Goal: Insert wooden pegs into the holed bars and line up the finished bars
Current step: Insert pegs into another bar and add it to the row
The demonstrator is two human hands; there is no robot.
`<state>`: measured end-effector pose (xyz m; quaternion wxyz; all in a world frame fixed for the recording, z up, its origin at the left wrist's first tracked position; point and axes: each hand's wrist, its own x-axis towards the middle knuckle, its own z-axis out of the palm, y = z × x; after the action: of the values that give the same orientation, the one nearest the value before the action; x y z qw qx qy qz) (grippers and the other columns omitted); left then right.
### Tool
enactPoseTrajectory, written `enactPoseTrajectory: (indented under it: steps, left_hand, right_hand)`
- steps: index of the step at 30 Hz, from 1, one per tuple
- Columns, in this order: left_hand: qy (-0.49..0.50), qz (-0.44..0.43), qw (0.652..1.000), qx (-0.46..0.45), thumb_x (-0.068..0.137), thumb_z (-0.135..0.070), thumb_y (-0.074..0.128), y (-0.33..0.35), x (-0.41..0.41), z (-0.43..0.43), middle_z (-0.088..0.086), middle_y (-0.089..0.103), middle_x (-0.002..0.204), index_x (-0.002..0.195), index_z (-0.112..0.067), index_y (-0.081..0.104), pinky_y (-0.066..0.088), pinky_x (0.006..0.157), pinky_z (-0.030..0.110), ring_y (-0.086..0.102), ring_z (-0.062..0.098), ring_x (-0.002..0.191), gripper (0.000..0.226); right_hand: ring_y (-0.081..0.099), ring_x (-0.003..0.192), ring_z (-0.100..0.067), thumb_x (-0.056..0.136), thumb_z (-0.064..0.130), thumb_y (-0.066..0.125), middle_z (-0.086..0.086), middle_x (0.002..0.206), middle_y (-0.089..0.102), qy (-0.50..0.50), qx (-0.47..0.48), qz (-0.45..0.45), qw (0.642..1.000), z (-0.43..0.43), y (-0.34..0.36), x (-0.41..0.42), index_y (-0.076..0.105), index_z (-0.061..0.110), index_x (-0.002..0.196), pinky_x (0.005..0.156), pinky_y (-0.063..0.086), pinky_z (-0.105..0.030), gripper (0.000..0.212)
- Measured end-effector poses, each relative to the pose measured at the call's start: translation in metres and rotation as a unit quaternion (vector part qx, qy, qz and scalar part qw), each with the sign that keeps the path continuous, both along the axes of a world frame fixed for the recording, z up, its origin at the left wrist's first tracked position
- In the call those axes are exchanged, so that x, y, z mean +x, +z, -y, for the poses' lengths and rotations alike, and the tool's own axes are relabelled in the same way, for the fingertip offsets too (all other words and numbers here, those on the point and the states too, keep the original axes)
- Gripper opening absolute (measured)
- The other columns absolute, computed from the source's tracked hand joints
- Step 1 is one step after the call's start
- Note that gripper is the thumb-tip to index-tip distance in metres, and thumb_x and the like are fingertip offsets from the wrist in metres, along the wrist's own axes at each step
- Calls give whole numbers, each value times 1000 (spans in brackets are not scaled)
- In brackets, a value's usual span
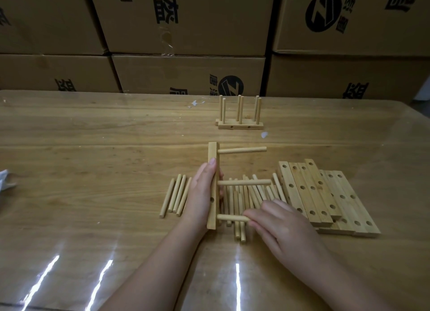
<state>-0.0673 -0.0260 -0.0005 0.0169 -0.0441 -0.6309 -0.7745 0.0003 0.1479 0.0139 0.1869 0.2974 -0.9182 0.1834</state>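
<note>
Pale, smooth wooden pegs (242, 195) and bars (309, 192) lie on a glossy wood-grain bench (93, 171); matt brown cardboard boxes (186, 19) behind.

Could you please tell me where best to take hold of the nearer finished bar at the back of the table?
Probably by its short ends, coming in from left and right: the nearer finished bar lies flat with a second bar right behind it, and its upright pegs crowd the top.

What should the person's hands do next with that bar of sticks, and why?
Probably the right hand pushes the near peg fully into the bar, which the left hand holds on edge. The right hand pinches that peg at the bar's near end; the two farther pegs look seated.
</note>
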Motion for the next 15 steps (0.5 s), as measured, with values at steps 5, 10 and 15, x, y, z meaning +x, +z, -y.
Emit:
enactPoseTrajectory:
  steps: [5, 10, 15]
  left_hand:
    - [4, -4, 1000, -8, 85, -55, 48, 0, 1, 0, -3, 51, 57, 75, -18, 57, 41, 52, 20, 49, 10, 52, 39]
    - [18, -12, 1000, -19, 85, -54, 48, 0, 0, -1, -3, 51, 58, 73, -20, 57, 41, 51, 19, 49, 10, 53, 37]
    - [-5, -16, 999, -37, 86, -53, 49, 3, 0, -3, -4, 53, 58, 71, -23, 60, 43, 51, 16, 51, 7, 52, 35]
  right_hand:
    - [51, 64, -12, 91, 29, 40, 7, 71, 53, -2, -23, 6, 1000, 2, -3, 1, 69, 17, 95, 50, 47, -28, 31]
    - [52, 67, -11, 91, 29, 39, 8, 73, 54, 1, -36, 18, 999, 2, -4, -1, 69, 18, 97, 54, 47, -27, 32]
    - [50, 78, 1, 92, 48, 36, 21, 81, 51, 1, -72, 61, 996, 1, -5, 0, 67, 25, 102, 66, 43, -16, 40]
